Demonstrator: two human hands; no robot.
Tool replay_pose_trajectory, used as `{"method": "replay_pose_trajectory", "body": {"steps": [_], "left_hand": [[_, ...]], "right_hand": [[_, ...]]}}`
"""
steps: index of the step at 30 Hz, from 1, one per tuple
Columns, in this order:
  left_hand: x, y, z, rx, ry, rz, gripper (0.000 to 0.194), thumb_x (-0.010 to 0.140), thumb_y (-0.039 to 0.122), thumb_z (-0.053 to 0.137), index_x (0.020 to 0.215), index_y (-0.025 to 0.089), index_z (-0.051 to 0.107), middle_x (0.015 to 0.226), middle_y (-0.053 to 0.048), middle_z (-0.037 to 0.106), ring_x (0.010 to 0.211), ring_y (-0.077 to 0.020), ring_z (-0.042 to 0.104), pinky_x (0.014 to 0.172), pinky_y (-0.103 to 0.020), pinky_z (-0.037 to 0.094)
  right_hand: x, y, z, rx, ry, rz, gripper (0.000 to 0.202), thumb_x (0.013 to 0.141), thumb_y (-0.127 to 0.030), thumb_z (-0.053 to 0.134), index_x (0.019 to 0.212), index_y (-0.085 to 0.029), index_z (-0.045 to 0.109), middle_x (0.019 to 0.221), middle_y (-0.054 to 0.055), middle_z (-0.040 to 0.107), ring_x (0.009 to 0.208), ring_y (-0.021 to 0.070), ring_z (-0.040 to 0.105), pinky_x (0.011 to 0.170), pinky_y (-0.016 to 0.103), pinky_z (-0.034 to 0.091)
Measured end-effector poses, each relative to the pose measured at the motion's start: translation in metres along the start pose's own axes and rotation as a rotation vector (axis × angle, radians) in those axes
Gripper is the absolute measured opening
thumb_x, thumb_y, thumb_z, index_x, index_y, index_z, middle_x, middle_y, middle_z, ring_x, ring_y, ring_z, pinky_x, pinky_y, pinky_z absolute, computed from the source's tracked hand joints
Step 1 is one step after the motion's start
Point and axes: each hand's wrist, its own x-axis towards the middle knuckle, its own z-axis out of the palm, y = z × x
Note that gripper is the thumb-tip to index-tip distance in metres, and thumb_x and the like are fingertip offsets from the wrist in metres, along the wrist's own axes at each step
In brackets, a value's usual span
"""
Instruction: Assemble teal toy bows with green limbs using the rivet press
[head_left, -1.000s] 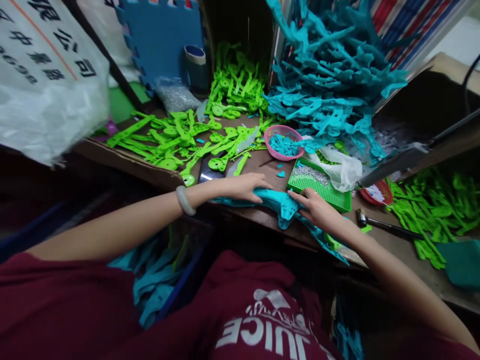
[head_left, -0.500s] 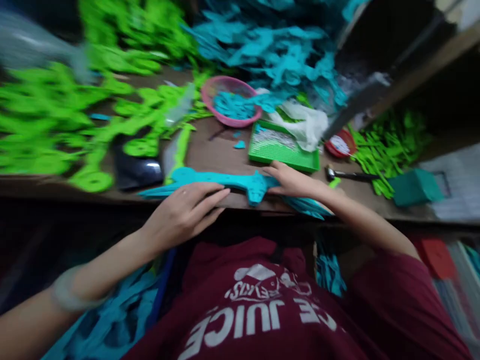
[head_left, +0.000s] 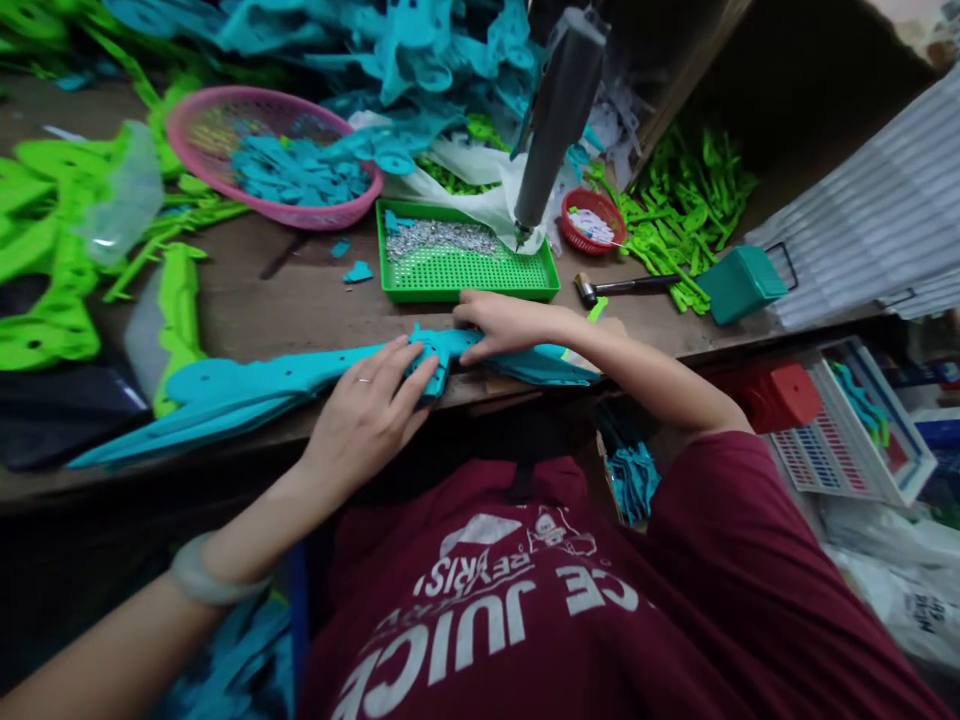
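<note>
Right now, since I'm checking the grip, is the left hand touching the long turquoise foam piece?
Touching. The head view shows the left hand lying flat on the turquoise foam piece at the table edge, its fingers spread over it with no gap.

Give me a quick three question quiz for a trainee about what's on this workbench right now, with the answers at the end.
1. True or false: both hands rest on the long teal foam piece at the bench edge.
2. What fills the pink basket? A) green foam pieces B) small teal foam cut-outs C) silver bits
3. Fill in: the hammer lies to the ____ of the green tray, as the camera sees it.

Key
1. True: the left hand presses flat on it and the right hand rests on it nearer the tray.
2. B; the silver bits lie in the green tray.
3. Right.
</note>
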Motion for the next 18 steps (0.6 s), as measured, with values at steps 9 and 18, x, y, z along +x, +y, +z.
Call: {"method": "replay_pose_trajectory", "body": {"steps": [9,18], "left_hand": [[0.005,-0.005,-0.003,-0.064,-0.026,0.077,0.049,0.095,0.018,0.054,0.144,0.022,0.048,0.142,-0.017,0.062,0.135,-0.034,0.057,0.106,-0.052,0.052],[0.024,-0.012,0.004,-0.135,-0.092,0.058,0.096,0.089,0.014,0.065,0.162,0.04,0.008,0.17,-0.008,0.024,0.15,-0.0405,0.034,0.112,-0.064,0.047]], "right_hand": [[-0.137,0.038,0.007,0.124,0.228,0.171,0.022,0.098,-0.021,0.051,0.092,-0.013,0.071,0.092,0.009,0.065,0.087,0.0205,0.06,0.085,0.036,0.047],[-0.127,0.091,0.073,0.403,0.411,-0.129,0.021,0.098,-0.032,0.06,0.106,-0.02,0.076,0.114,0.01,0.062,0.11,0.0231,0.054,0.104,0.046,0.041]]}}
